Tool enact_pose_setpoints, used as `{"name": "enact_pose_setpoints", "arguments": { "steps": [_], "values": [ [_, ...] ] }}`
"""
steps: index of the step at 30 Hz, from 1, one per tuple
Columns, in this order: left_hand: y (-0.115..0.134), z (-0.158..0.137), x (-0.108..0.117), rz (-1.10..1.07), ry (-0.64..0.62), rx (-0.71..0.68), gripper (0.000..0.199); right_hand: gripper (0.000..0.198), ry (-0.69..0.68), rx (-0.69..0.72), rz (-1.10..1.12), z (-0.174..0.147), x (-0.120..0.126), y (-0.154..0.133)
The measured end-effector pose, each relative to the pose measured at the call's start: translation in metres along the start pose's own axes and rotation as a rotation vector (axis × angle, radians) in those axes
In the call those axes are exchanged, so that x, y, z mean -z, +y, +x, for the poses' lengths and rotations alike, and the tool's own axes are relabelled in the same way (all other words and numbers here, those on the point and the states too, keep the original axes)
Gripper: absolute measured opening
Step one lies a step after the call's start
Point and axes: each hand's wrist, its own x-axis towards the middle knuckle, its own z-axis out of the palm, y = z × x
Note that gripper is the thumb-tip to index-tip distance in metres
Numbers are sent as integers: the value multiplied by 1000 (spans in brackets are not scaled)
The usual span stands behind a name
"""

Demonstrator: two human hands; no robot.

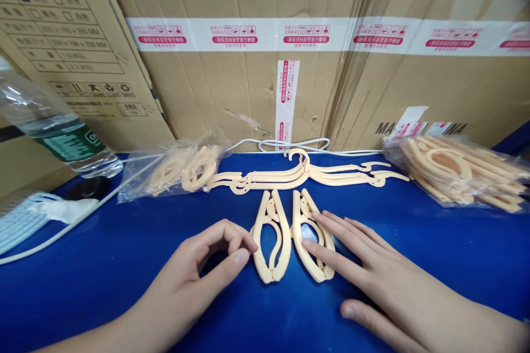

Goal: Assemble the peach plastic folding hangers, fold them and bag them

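Observation:
Two cream folding travel hangers, folded up, lie side by side on the blue tabletop: a left one (280,242) and a right one (304,253). My left hand (199,270) is beside the left folded hanger, fingers curled in and thumb tip close to the index finger, with nothing visible between them. Its fingertips reach that hanger's outer edge. Spread over the right folded hanger, my right hand (385,270) rests its fingertips on the frame, thumb held apart. Behind them, unfolded hangers (281,176) lie close together with arms stretched out and hooks toward the back.
Clear bags of folded hangers lie at left (199,168) and right (451,171). A water bottle (70,138) leans at far left near a coiled white cable (25,220). Taped cardboard boxes (232,88) wall off the back, with a white cord (293,143) along their base.

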Motion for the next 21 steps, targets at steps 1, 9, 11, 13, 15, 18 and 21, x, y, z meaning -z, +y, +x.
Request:
{"name": "enact_pose_setpoints", "arguments": {
  "steps": [1,9,11,13,15,18,21],
  "values": [
    [0,0,0,-6,0,1,30,64,-3,0,-2,0,0,0],
    [-2,1,-1,20,-18,-26,26,62,-63,6,-72,3,3,-3],
    [-2,0,-1,25,-16,-27,25,63,-66,7,-77,3,3,-2],
    [-1,0,-2,30,-17,-32,25,63,-62,3,-74,3,2,-2],
    [-1,1,-2,34,-14,-34,24,64,-47,5,-61,2,1,-1],
    [-3,1,-2,31,-18,-40,21,65,-21,7,-43,1,0,-1],
    [-4,1,-1,22,-40,-27,21,65,-6,15,-53,2,-1,0]
  ]
}}
